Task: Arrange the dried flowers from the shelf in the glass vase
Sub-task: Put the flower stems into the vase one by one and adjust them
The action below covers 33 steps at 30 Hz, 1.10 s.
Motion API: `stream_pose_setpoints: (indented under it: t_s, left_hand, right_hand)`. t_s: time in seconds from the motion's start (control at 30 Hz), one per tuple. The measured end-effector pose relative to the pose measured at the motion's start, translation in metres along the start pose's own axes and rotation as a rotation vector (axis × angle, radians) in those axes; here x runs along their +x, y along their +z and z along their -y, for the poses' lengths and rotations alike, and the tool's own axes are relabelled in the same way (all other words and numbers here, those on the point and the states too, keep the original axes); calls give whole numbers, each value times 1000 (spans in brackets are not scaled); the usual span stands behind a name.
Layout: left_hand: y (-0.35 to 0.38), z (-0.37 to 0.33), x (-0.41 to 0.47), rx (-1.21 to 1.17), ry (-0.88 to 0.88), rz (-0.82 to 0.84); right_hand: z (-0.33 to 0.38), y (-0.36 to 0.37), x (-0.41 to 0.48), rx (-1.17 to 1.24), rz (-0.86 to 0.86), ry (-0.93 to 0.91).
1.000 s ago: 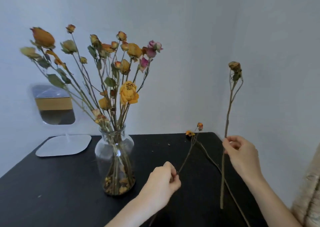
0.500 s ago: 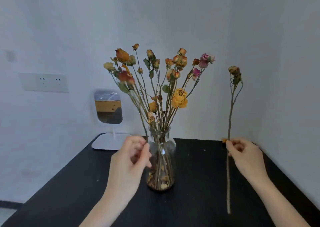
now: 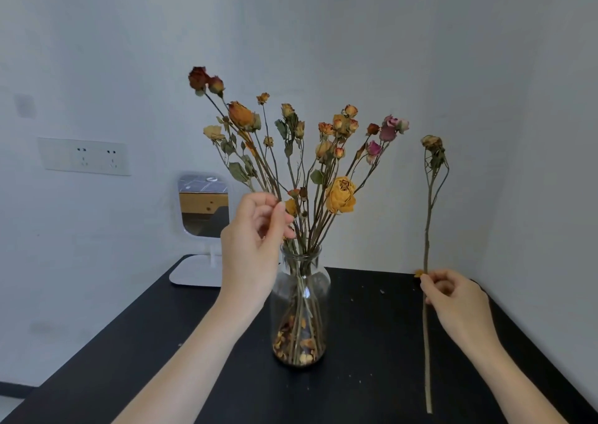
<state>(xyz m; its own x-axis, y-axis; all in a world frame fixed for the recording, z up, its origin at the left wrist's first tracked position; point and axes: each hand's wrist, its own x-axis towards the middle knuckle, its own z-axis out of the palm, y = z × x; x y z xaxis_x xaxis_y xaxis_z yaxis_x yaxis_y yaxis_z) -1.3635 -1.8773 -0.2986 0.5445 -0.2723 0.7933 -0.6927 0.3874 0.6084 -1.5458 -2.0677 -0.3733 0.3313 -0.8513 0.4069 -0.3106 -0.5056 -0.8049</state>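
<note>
Plainly these are light, brittle things: dry stalks that are stiff but snap if bent, and heads that shed petals at a knock, as the loose petals lying in the bottom of the vase (image 3: 301,294) suggest. The vase stands upright on the black table (image 3: 372,342) with the bunch (image 3: 323,151) fanned out of its neck. The left hand (image 3: 255,245) is up beside the neck, thumb and forefinger closed in a pinch on what looks like the stalk of the red rose (image 3: 199,79), low down, just above the rim; whether its foot is already inside the glass I cannot tell. The right hand (image 3: 453,297), well apart to the right, pinches a single stem (image 3: 427,236) near its middle and holds it upright, the withered head high, the cut end hanging just over the table. Hold each by the bare woody stalk, low and lightly, never by the head or the thin forked top, and guide the foot straight down through the narrow neck without forcing it past the others.
</note>
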Motion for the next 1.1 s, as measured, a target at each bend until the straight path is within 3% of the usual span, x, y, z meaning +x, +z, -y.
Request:
stream_pose_setpoints:
  t_s: [0.43,0.57,0.77,0.97,1.1]
  left_hand:
    - [13,21,-12,413,67,112]
    - [17,30,-17,502,-24,146]
    - [15,22,-20,467,-1,50]
    - [18,1,-13,250,96,-18]
    - [20,4,-11,209,7,-23]
  right_hand:
    - [1,7,-4,25,12,-21]
    - [2,7,-5,12,13,-26]
    - [3,6,-5,5,11,-15]
    - [4,9,-8,-3,22,-3]
    - [5,10,-9,5,30,-12]
